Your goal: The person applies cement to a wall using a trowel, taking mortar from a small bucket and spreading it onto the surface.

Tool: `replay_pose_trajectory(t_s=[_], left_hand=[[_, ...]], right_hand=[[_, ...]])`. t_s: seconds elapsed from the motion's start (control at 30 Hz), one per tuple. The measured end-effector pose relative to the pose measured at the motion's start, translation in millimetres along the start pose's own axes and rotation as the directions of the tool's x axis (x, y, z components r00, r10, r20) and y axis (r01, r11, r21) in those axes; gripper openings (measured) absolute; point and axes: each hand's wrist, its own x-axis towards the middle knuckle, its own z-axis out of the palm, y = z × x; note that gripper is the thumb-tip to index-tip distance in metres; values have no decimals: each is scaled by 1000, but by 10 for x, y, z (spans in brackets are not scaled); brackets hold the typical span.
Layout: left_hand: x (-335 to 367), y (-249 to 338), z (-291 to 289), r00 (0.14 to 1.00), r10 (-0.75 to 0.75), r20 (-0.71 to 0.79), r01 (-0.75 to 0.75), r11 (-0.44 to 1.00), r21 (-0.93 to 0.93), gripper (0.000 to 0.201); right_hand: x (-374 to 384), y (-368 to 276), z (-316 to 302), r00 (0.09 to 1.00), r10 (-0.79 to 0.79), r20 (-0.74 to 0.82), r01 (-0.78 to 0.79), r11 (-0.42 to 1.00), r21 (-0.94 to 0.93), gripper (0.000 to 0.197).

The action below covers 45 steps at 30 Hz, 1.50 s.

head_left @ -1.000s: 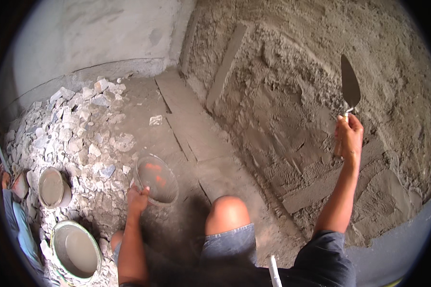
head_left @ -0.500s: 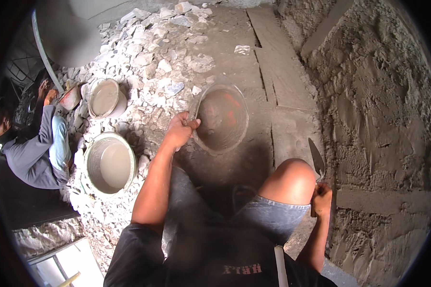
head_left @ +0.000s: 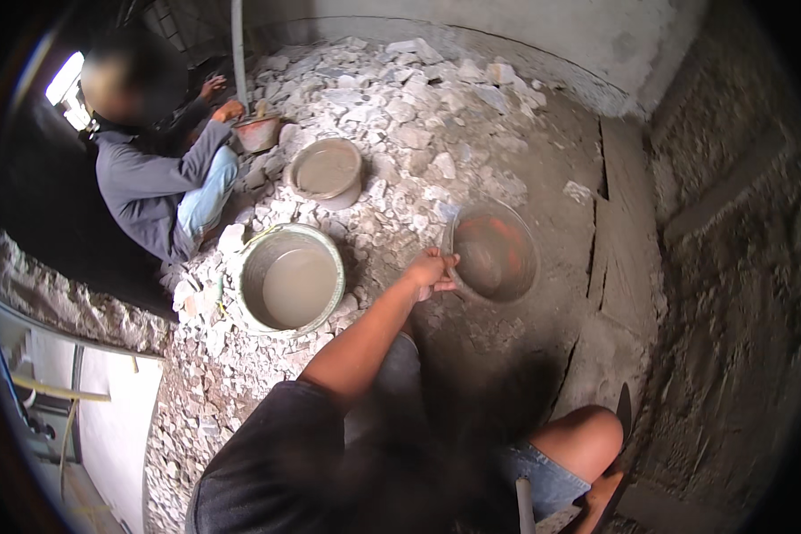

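My left hand [head_left: 433,271] is closed on the near-left rim of a mortar-smeared bucket [head_left: 518,238], its thumb over the edge. The bucket tilts a little and shows orange patches inside, with grey residue at the bottom. Low at the right, beside my bare knee, my right hand [head_left: 602,497] is partly cut off and dim, closed round the handle of a pointed trowel [head_left: 625,408]. The trowel's dark blade points up past the knee, close to the mortar-covered wall [head_left: 730,338].
A large pale-rimmed tub [head_left: 336,294] of watery grey liquid and a smaller mortar bucket [head_left: 358,182] stand on broken stone [head_left: 409,111]. Another person [head_left: 151,169] crouches at the far left by a reddish pail [head_left: 258,135]. Cracked boards or slabs [head_left: 627,240] run along the right.
My view has swung left, so the tubs and the other person sit further right in the picture. My left hand keeps hold of the bucket rim; the trowel has dropped lower in view.
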Motion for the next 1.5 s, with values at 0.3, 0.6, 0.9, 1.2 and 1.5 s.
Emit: replay_pose_trajectory(t_s=[0.3, 0.6, 0.9, 1.2, 1.5], left_hand=[[300, 854, -646, 983, 133, -125, -165, 940, -297, 25], [-392, 283, -2136, 771, 558, -307, -405, 802, 440, 27], [765, 1678, -3225, 186, 960, -210, -153, 239, 959, 62], [1509, 1571, -3244, 677, 732, -76, -163, 249, 955, 70], [1158, 1765, -2424, 720, 694, -16, -401, 434, 807, 46]], right_hand=[[15, -682, -143, 958, 210, 194, -153, 950, -272, 43], [334, -1165, -484, 957, 246, 155, -190, 933, -306, 54], [338, -1896, -1072, 882, -312, -353, 294, 950, -104, 37], [-569, -2555, -982, 920, 110, -375, -107, 994, 28, 30], [-801, -1942, -1057, 888, 291, -356, -201, 942, 270, 21]])
